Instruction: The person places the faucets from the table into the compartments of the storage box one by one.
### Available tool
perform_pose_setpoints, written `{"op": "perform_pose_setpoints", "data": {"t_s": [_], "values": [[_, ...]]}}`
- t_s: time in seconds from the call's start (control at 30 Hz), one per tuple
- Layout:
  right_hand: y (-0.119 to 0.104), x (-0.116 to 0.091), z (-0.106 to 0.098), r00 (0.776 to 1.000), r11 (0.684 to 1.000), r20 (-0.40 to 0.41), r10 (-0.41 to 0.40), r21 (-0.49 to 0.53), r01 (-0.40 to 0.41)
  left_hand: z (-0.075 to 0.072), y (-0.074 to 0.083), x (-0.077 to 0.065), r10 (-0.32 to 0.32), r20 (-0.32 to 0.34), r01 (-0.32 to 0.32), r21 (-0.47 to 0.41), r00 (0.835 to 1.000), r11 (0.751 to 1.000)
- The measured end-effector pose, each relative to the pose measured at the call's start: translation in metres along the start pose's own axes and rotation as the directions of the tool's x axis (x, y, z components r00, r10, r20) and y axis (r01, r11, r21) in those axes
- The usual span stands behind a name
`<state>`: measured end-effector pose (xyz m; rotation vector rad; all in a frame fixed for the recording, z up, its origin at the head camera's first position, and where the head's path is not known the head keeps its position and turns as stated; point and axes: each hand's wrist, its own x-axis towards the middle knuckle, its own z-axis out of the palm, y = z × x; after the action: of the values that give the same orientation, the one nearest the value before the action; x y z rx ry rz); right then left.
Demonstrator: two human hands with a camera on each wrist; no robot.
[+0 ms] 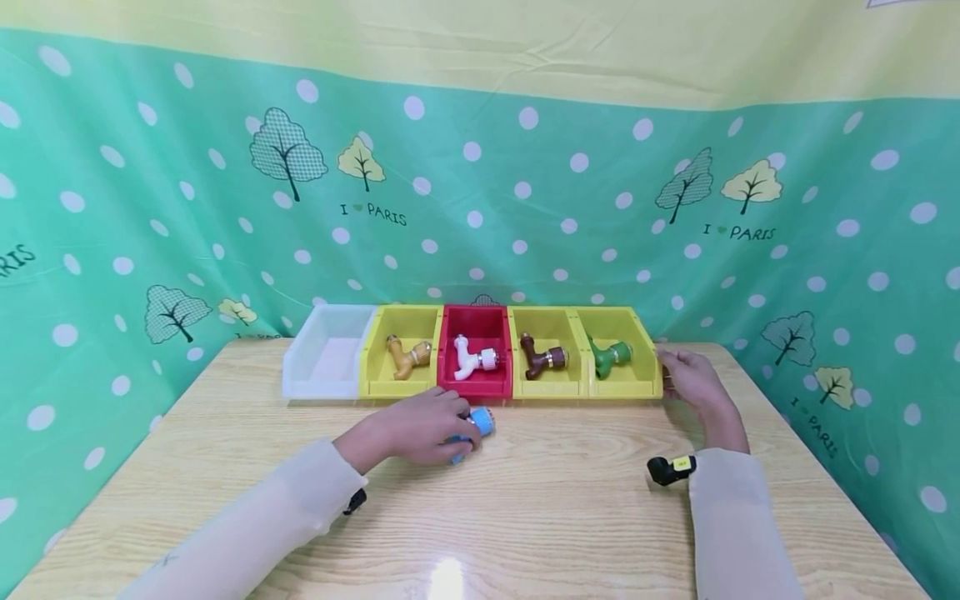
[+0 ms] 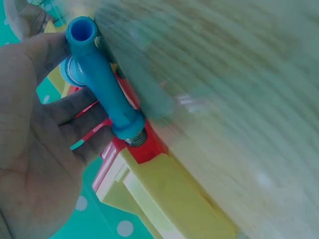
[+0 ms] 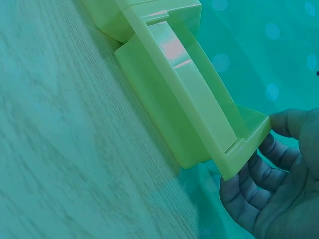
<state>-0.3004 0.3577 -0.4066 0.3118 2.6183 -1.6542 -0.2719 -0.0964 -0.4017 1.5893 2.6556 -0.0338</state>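
My left hand (image 1: 423,429) holds a blue plastic tap (image 2: 107,89) in front of the red bin, close over the table. The left wrist view shows the thumb near its spout and the fingers behind its body, with the threaded end pointing away from the thumb. At the right end of the bin row, my right hand (image 1: 693,385) grips the edge of the last yellow bin (image 1: 630,389). In the right wrist view, thumb and fingertips (image 3: 230,191) lie on either side of that bin's corner. A green tap (image 1: 613,357) lies inside it.
Left of it, a yellow bin (image 1: 551,390) contains a brown tap (image 1: 542,358). The red bin (image 1: 480,388) has a white tap (image 1: 472,358), another yellow bin (image 1: 397,389) an orange tap (image 1: 408,357). A white bin (image 1: 318,389) ends the row. A patterned curtain (image 1: 480,192) hangs behind the table (image 1: 540,508).
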Motion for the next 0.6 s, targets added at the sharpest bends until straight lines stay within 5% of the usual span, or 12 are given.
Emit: {"op": "perform_pose_setpoints", "data": {"t_s": [0.3, 0.6], "values": [[-0.0002, 0.0013, 0.0001, 1.0, 1.0, 0.0, 0.004, 0.002, -0.004, -0.003, 0.0056, 0.0059, -0.076, 0.113, 0.074, 0.024, 0.991, 0.997], [0.0008, 0.0006, -0.0007, 1.0, 1.0, 0.001, -0.005, 0.003, 0.005, -0.0025, 0.0102, 0.0072, -0.031, 0.125, 0.021, 0.079, 0.992, 0.997]]}}
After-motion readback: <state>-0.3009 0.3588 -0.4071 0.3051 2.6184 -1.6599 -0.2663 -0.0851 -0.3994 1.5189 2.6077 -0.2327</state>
